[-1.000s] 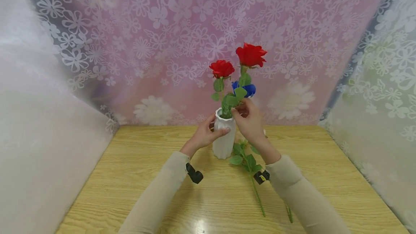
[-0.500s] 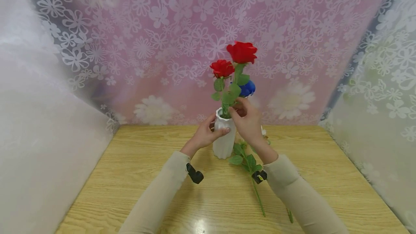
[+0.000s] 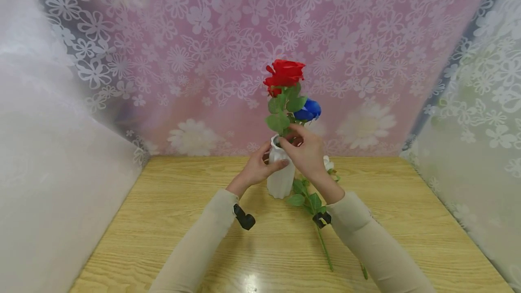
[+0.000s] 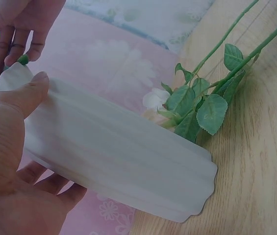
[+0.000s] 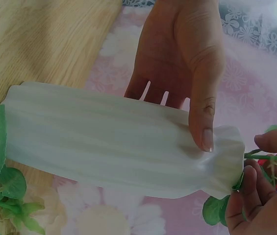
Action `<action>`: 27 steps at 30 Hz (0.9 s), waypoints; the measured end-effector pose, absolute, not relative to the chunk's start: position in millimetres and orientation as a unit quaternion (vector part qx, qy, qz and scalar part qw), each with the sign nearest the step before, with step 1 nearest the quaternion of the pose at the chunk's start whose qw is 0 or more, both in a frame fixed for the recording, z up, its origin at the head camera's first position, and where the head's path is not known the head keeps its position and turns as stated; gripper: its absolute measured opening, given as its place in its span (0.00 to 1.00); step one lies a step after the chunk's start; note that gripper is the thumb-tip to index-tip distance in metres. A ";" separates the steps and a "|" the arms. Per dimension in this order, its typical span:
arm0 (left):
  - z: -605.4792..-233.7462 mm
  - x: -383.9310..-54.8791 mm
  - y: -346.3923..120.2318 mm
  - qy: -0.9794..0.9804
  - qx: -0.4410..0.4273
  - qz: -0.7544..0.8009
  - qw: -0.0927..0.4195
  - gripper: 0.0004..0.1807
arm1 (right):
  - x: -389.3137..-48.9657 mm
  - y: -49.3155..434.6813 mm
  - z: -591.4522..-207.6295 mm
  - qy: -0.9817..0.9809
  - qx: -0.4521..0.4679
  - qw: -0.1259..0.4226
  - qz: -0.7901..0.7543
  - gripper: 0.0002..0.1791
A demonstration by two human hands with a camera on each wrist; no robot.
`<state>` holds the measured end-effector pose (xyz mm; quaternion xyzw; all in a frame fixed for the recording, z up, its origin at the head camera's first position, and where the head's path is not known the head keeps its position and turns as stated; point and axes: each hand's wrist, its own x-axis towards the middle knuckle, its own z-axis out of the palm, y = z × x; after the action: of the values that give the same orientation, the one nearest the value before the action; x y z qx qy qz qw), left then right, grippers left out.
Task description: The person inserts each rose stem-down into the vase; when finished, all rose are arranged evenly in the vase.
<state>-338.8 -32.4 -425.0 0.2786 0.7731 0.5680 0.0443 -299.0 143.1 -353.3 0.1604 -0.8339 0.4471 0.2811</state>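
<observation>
A white fluted vase point(image 3: 281, 182) stands upright on the table. My left hand point(image 3: 257, 168) grips it around its upper part, thumb across the front, as the left wrist view also shows. At the mouth, my right hand point(image 3: 307, 152) pinches the green stem point(image 5: 257, 156) of a red rose point(image 3: 290, 70), whose leaves hang just above the rim. Behind that bloom another red rose point(image 3: 273, 88) is partly hidden. A blue rose point(image 3: 310, 110) shows to the right, beyond my right fingers. How deep the stems reach inside the vase is hidden.
On the wooden table point(image 3: 183, 220), right of the vase, lie flowers with long green stems point(image 3: 323, 248), partly under my right forearm. One has a white bloom point(image 3: 328, 163). A pink floral sheet point(image 3: 228, 58) hangs behind the table, with pale sheets at both sides.
My right hand has shifted left and slightly inward over the vase mouth. The red rose in it has moved left and now overlaps the other red rose. My left hand stays on the vase.
</observation>
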 end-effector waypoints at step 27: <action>-424.8 -339.1 -33.2 0.789 0.253 0.557 0.058 0.52 | -284.9 193.4 -368.3 -0.759 0.105 0.302 0.568 0.11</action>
<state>-339.1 -33.2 -424.8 0.2530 0.7888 0.5572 0.0583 -284.9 193.4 -368.3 0.1051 -0.7585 0.5679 0.3017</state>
